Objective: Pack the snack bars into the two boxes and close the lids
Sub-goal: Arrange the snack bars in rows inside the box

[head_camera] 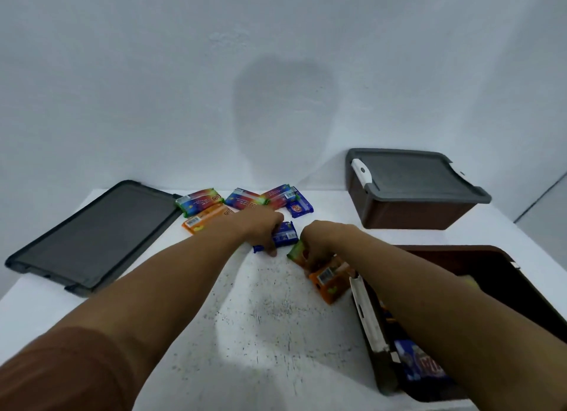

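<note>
The orange bar [329, 280] is pinched, tilted, in the right grip [322, 242], just beside the white latch [365, 312] of the open box [460, 249]. The left grip [264, 226] curls over a blue bar [285, 235] lying on the worktop [260, 318]. To do this well, I would carry the orange bar over the latch rather than into it and lay it flat along what is already inside, so the lid can seat later. The blue bar wants a firm pinch by its edges before lifting, since the wrapper looks slick. Counted: two boxes, the far box [414, 214] already lidded; one loose lid [92, 235] at left; on the worktop three rainbow bars [199, 201], two blue, one orange, plus the held orange. A green tip [295, 251] under the right grip may be another bar; I cannot tell. One blue wrapper [423, 367] shows inside the open box.
</note>
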